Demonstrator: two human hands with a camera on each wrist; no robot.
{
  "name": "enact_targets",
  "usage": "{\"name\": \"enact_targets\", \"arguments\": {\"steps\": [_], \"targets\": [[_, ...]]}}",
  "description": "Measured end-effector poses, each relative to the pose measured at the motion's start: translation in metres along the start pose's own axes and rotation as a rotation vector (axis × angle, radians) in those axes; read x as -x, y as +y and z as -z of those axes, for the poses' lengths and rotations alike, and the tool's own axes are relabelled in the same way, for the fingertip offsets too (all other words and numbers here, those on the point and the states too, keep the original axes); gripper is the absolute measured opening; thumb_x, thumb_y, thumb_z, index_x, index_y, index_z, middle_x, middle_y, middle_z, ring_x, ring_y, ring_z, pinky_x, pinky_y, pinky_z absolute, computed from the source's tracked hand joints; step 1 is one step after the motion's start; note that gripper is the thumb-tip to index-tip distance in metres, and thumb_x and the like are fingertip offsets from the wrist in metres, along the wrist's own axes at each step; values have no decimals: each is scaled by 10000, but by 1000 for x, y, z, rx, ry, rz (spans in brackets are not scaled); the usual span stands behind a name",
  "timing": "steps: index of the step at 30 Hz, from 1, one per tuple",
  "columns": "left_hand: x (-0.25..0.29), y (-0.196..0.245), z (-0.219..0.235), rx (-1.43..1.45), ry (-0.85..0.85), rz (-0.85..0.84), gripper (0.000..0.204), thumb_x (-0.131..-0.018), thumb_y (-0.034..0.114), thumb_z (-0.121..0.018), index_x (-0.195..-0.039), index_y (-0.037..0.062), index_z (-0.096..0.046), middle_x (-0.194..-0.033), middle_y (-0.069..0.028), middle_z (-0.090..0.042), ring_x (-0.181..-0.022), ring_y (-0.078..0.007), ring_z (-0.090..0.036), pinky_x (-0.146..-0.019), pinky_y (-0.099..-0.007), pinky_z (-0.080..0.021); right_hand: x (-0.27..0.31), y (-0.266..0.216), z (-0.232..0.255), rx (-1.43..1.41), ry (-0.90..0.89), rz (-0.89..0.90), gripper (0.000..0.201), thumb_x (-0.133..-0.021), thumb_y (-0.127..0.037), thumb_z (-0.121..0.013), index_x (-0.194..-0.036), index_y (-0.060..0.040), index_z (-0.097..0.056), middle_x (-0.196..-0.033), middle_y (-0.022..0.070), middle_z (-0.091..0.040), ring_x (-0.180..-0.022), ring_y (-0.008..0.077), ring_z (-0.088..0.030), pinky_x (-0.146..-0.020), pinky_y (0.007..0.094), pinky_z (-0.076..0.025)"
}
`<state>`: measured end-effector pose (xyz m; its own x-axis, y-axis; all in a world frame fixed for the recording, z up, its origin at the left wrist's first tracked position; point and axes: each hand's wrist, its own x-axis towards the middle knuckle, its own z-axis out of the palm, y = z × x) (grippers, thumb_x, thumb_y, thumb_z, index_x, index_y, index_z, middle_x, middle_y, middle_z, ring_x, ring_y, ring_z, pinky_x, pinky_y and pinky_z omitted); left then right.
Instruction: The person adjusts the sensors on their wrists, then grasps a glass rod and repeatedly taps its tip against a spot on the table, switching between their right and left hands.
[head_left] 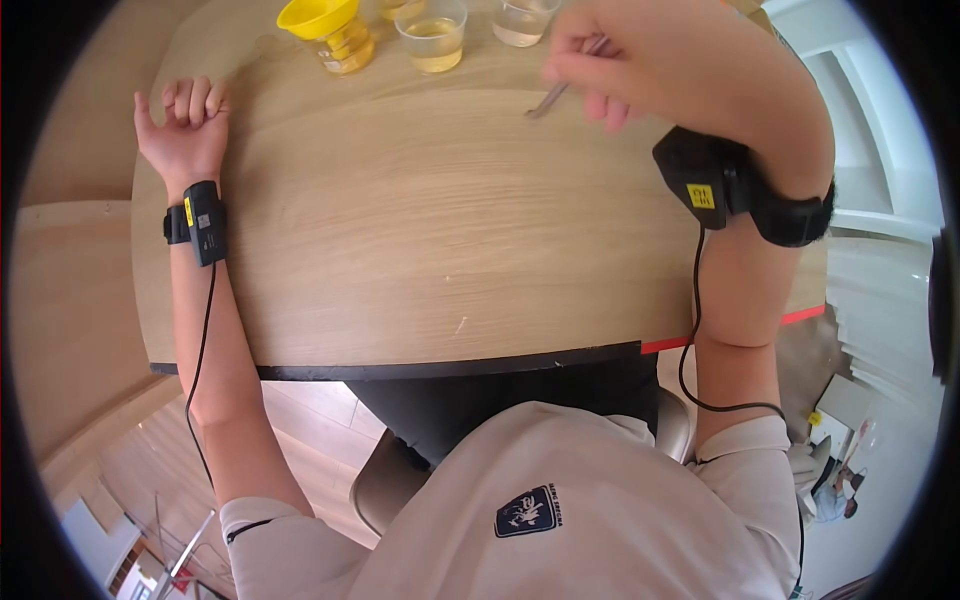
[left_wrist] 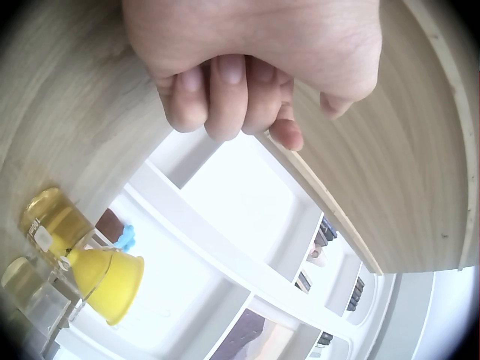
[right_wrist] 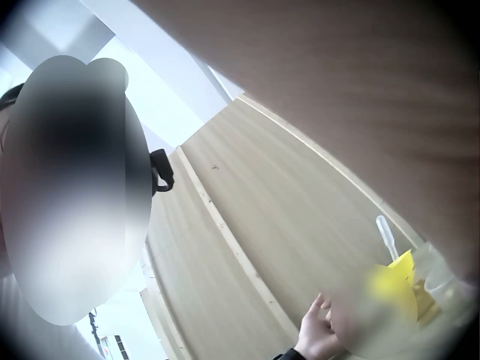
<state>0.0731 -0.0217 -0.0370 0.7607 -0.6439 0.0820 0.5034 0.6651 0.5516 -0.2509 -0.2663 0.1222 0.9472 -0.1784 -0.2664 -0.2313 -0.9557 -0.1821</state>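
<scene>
Right hand: my hand [head_left: 602, 72] pinches a thin metal tool [head_left: 550, 98], its bent tip over the desk [head_left: 440, 230].
Left hand: my other hand [head_left: 187, 125] hangs loosely curled, holding nothing.
Beyond: two clear cups [head_left: 434, 40] [head_left: 521, 24] and a yellow funnel [head_left: 316, 16] on a jar [head_left: 346, 52].
Room: wood surface stretches from between my hands to the black edge [head_left: 450, 370].

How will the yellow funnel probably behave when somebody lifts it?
The yellow funnel is probably light, being hollow and open. Its smooth, even cone suggests stiff plastic. Laid on its side, it might roll, because the rim looks round.
</scene>
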Motion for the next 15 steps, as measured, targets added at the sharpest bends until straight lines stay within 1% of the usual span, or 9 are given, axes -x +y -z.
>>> {"name": "enact_targets", "arguments": {"steps": [2, 4, 5, 7, 8, 10, 11, 13, 15], "targets": [[-1, 0, 1, -10, 3, 3, 433, -1015, 422, -496, -746, 91, -420, -647, 16, -210, -565, -146, -168, -601, -325, -201, 3, 8, -5, 53, 34, -27, 206, -871, -103, -582, -712, 25, -609, -683, 150, -645, -651, 312, -612, -634, 378, -497], [0, 0, 0, -23, 9, 2, 430, -1011, 423, -502, -745, 96, -418, -646, 14, -208, -564, -147, -165, -601, -326, -199, 20, -9, 2, 42, 137, -93, 214, -844, -108, -577, -690, 39, -554, -641, 183, -580, -632, 341, -567, -634, 407, -485], [1, 0, -1, -23, 5, 6, 430, -1011, 423, -502, -745, 96, -418, -646, 14, -208, -564, -147, -165, -601, -326, -199, 14, -16, 7, 41, 140, -98, 214, -844, -108, -577, -690, 39, -554, -641, 183, -580, -632, 341, -567, -634, 407, -485], [2, -3, -7, -52, 61, -33, 427, -1008, 421, -510, -743, 100, -415, -642, 11, -205, -562, -149, -160, -601, -325, -198, -1, -32, 15, 106, 9, -489, 248, -853, -140, -580, -684, 39, -558, -653, 191, -568, -649, 355, -569, -640, 427, -487], [2, -3, -7, -53, 53, -24, 427, -1008, 421, -510, -743, 100, -415, -642, 11, -205, -562, -149, -160, -601, -325, -198, -1, -29, 15, 101, 11, -500, 248, -853, -140, -580, -684, 39, -558, -653, 191, -568, -649, 355, -569, -640, 427, -487], [1, -2, -6, -58, 50, -32, 431, -1006, 423, -516, -738, 102, -413, -637, 8, -204, -561, -151, -158, -601, -324, -199, 0, -22, 14, 241, -269, -245, 248, -864, -170, -593, -727, 36, -582, -697, 191, -586, -683, 358, -587, -646, 434, -489], [1, -1, -6, -60, 41, -27, 431, -1006, 423, -516, -738, 102, -413, -637, 8, -204, -561, -151, -158, -601, -324, -199, 4, -16, 11, 236, -263, -252, 248, -864, -170, -593, -727, 36, -582, -697, 191, -586, -683, 358, -587, -646, 434, -489], [0, -2, -7, -65, 42, -39, 437, -1007, 424, -519, -733, 99, -415, -633, 10, -204, -556, -151, -153, -595, -325, -195, 13, -7, 7, 10, -44, 77, 237, -889, -203, -604, -776, 5, -626, -722, 157, -620, -691, 327, -602, -660, 417, -501], [1, -2, -8, -68, 47, -44, 440, -1007, 424, -520, -730, 100, -414, -633, 11, -205, -554, -151, -152, -591, -325, -192, 21, -10, 7, -101, 16, 64, 223, -897, -215, -614, -805, -14, -644, -719, 139, -629, -695, 307, -609, -670, 404, -507]]}}
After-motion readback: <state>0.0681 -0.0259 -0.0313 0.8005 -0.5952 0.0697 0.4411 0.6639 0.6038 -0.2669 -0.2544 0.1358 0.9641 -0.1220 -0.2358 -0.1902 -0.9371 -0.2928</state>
